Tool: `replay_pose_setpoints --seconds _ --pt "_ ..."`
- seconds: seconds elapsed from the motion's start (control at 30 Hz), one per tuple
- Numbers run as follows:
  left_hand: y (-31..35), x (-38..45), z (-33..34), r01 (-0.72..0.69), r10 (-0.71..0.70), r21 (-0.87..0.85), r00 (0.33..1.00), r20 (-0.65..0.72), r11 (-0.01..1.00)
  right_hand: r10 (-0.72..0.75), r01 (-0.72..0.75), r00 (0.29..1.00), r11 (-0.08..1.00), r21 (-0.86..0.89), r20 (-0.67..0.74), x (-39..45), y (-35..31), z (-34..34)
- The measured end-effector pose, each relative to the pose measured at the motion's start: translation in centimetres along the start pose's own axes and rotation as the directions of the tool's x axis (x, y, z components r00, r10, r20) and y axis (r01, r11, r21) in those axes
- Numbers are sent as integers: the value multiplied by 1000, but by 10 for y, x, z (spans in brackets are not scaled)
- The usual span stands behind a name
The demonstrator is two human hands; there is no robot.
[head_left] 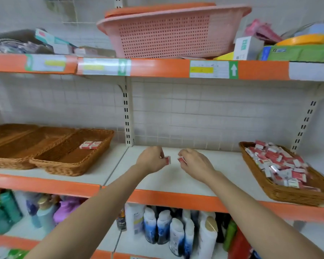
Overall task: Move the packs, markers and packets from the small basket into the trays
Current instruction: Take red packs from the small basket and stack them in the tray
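Left hand (151,159) pinches one pack (167,160); right hand (195,164) pinches another pack (181,159). Basket (288,193) at three o'clock, tray (71,165) at nine.

Two bare forearms, left hand (151,159) and right hand (195,166), no sleeves visible.

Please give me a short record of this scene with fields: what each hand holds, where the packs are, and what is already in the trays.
left hand: left hand pinches a small red and white pack
right hand: right hand pinches another pack
source: basket at right, full of packs
destination: trays at left
already placed: a few packs in the right tray
hands over: bare shelf between basket and trays
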State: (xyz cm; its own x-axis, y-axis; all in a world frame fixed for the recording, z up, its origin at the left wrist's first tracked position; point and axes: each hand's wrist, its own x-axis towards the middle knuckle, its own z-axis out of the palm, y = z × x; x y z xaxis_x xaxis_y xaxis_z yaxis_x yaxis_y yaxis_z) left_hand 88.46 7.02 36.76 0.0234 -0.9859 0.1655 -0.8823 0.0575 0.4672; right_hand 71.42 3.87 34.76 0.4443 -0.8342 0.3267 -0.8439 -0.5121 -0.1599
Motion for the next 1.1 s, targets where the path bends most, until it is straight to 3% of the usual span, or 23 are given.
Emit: replay_pose_setpoints --seconds 0.3,0.53,0.83,1.1 --pt "-139 -28 -88 95 -91 36 991 -100 995 -106 107 994 990 87 -11 56 -155 36" --pt "-223 -34 -122 127 -125 9 983 -137 992 -115 116 993 984 136 -9 85 -233 66" --pt "-273 -9 -138 159 -162 -34 976 -143 987 -95 107 994 963 246 -61 131 -259 82" --pt "-299 34 -157 212 -206 82 975 -76 974 -108 95 994 955 282 34 194 -262 102"
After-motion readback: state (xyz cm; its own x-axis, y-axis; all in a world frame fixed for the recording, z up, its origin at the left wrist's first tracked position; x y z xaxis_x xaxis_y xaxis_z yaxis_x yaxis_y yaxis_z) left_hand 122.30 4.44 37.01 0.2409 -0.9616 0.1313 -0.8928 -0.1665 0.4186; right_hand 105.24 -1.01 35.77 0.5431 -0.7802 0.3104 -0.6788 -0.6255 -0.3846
